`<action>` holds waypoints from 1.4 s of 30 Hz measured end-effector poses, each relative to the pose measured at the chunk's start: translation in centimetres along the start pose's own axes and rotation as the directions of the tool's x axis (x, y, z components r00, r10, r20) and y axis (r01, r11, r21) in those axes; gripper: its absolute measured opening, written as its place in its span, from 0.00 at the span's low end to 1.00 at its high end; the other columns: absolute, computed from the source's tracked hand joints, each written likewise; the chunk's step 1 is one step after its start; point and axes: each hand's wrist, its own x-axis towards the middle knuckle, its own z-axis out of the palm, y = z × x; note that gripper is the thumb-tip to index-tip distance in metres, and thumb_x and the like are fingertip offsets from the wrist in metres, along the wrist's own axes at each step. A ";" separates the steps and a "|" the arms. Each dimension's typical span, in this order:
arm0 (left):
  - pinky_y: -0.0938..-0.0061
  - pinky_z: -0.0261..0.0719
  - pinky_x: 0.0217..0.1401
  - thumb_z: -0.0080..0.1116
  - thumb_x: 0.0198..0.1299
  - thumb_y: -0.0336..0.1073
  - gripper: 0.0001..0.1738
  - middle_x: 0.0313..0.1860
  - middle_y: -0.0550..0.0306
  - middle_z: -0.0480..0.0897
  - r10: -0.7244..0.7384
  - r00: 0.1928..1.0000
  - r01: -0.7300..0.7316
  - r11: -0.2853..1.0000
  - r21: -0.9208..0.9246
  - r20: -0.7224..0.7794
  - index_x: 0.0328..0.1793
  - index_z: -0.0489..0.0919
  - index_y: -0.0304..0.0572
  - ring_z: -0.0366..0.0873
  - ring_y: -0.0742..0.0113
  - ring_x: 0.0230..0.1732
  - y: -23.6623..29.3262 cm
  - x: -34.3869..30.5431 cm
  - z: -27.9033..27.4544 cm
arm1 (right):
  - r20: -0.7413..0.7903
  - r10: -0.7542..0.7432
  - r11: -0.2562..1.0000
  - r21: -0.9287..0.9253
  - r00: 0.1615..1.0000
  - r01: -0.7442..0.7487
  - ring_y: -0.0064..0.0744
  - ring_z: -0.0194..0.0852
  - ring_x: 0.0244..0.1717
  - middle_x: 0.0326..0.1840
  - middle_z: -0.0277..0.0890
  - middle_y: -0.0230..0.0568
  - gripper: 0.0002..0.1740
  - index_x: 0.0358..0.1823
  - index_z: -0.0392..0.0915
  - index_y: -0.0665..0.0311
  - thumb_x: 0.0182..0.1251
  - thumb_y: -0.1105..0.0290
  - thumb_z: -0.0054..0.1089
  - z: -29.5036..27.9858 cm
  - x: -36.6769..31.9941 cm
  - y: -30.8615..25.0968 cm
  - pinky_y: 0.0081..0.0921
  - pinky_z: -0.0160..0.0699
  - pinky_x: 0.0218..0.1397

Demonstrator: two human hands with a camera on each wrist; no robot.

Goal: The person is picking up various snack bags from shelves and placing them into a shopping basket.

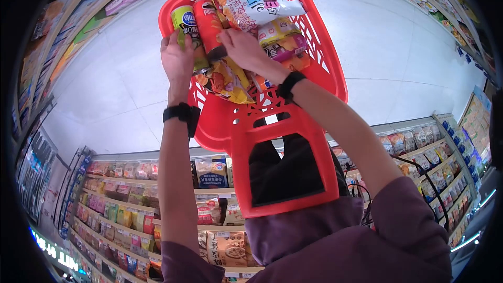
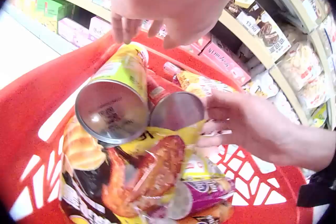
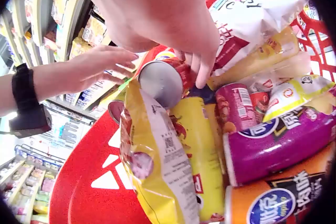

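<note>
In the head view my left hand (image 1: pixel 177 57) lies over the side of a green chip can (image 1: pixel 183 18) in the red shopping basket (image 1: pixel 332 68). In the right wrist view its fingers are extended. My right hand (image 1: pixel 243 47) touches a red chip can (image 1: pixel 207 21) beside the green one, fingers fairly straight along its side in the left wrist view. Both cans lie with their metal bottoms toward me. A yellow snack bag (image 2: pixel 152 171) lies in front of them. Purple (image 3: pixel 283 145) and orange (image 3: pixel 289 200) chip cans lie to the right.
A large white snack bag (image 1: pixel 272 0) fills the basket's far right. A yellow pack (image 3: pixel 199 150) stands beside the red can. The basket's red handle (image 1: pixel 241 178) reaches toward my body. Shelves of packaged snacks (image 1: pixel 126 194) line the aisle around the pale floor (image 1: pixel 105 89).
</note>
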 end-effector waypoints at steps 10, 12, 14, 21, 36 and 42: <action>0.56 0.74 0.55 0.61 0.56 0.29 0.20 0.54 0.43 0.76 0.312 0.916 -0.246 0.933 -0.262 0.252 0.55 0.73 0.34 0.75 0.46 0.54 9.5 -10.3 3.0 | 0.433 0.019 0.753 -0.599 0.901 0.272 0.46 0.67 0.67 0.62 0.73 0.46 0.24 0.57 0.76 0.60 0.54 0.72 0.59 -5.7 -1.3 11.0 0.44 0.69 0.67; 0.53 0.72 0.59 0.63 0.53 0.31 0.28 0.59 0.41 0.73 0.274 0.887 -0.247 0.962 -0.119 0.371 0.60 0.70 0.33 0.72 0.44 0.58 9.8 -12.6 5.7 | 0.430 0.010 0.715 -0.635 0.903 0.294 0.44 0.66 0.68 0.62 0.73 0.46 0.24 0.57 0.76 0.60 0.55 0.73 0.58 -5.5 -1.3 11.1 0.44 0.67 0.68; 0.52 0.70 0.61 0.64 0.51 0.33 0.32 0.61 0.41 0.71 0.191 0.875 -0.158 0.981 -0.109 0.445 0.63 0.67 0.32 0.71 0.43 0.59 10.4 -13.9 7.0 | 0.383 -0.045 0.691 -0.655 0.923 0.306 0.43 0.68 0.66 0.59 0.76 0.44 0.22 0.55 0.77 0.59 0.56 0.73 0.58 -4.7 -1.7 11.8 0.43 0.66 0.67; 0.52 0.70 0.59 0.68 0.49 0.35 0.38 0.59 0.40 0.71 0.315 0.891 -0.341 0.940 0.026 0.327 0.66 0.64 0.35 0.70 0.42 0.61 11.1 -13.1 7.0 | 0.389 -0.128 0.619 -0.688 0.912 0.380 0.45 0.73 0.57 0.50 0.79 0.45 0.22 0.49 0.79 0.56 0.48 0.67 0.66 -5.0 -2.8 10.2 0.40 0.69 0.62; 0.55 0.81 0.44 0.75 0.40 0.57 0.48 0.42 0.36 0.83 0.147 0.485 -0.170 0.983 -0.072 0.862 0.64 0.71 0.36 0.84 0.42 0.41 9.5 -14.5 3.2 | 0.759 0.147 0.789 -0.477 0.635 0.387 0.49 0.82 0.43 0.39 0.82 0.51 0.16 0.38 0.82 0.67 0.46 0.70 0.68 -8.7 -8.2 3.4 0.42 0.81 0.47; 0.56 0.79 0.51 0.75 0.41 0.56 0.47 0.44 0.37 0.82 0.119 0.557 -0.103 0.992 -0.073 0.822 0.65 0.72 0.38 0.82 0.43 0.47 7.7 -15.4 2.8 | 0.551 -0.094 0.712 -0.545 0.829 0.443 0.50 0.80 0.48 0.45 0.80 0.49 0.19 0.45 0.79 0.66 0.47 0.75 0.66 -5.3 -3.4 11.2 0.41 0.79 0.53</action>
